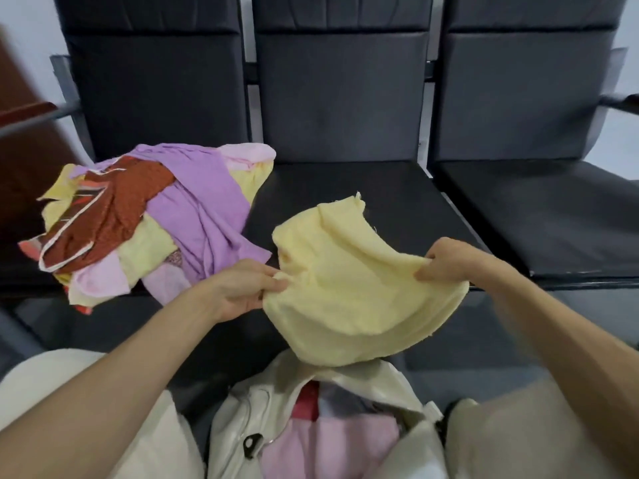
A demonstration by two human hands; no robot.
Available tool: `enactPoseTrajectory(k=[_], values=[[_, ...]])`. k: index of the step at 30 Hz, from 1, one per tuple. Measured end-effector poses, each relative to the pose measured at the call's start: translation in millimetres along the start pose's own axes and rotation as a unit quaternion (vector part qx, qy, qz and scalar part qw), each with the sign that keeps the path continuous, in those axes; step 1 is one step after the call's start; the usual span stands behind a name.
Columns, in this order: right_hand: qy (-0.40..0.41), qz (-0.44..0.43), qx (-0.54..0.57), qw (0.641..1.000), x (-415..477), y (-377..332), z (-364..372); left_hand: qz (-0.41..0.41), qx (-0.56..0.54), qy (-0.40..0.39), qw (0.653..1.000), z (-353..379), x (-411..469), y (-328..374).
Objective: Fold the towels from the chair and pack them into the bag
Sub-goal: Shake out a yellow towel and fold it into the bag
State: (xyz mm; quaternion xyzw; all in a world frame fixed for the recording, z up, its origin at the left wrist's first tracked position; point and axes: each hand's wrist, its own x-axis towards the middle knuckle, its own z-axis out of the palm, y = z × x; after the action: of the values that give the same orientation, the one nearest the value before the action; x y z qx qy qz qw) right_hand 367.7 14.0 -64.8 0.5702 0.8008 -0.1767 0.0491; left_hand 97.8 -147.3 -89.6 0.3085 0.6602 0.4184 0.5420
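I hold a pale yellow towel [349, 281] in the air over the front edge of the middle seat, above the bag. My left hand [242, 288] pinches its left edge and my right hand [446, 261] grips its right edge. The cloth sags between them, partly doubled over. A heap of loose towels [152, 216] in purple, rust red, yellow and pink lies on the left seat. Below the towel, between my knees, a cream bag [249, 409] stands open with pink and red cloth [332, 444] inside.
A row of three dark padded chairs [518, 209] runs across the view, with a metal armrest [619, 102] at far right. A brown wooden piece of furniture [24, 133] stands at left. My light trouser legs flank the bag.
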Motion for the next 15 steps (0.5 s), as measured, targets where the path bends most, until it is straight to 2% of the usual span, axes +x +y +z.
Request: enactPoseTrajectory(k=[3,7,10,15], values=[[-0.026,-0.043,0.139,0.989,-8.1,-1.1,-3.4,0.033,0.095,-0.013,0.995,6.5,-8.1,2.9],[-0.083,-0.080,0.356,0.927,-16.4,-8.5,-6.3,0.090,0.297,0.055,0.949,3.7,-11.8,5.6],[-0.045,-0.084,0.442,0.892,-12.5,-10.5,-12.5,0.110,0.285,0.094,0.947,-9.5,-12.3,8.9],[0.086,-0.058,0.535,0.838,-6.1,-8.5,-19.6,0.231,0.264,0.198,0.915,-33.1,-25.4,19.7]])
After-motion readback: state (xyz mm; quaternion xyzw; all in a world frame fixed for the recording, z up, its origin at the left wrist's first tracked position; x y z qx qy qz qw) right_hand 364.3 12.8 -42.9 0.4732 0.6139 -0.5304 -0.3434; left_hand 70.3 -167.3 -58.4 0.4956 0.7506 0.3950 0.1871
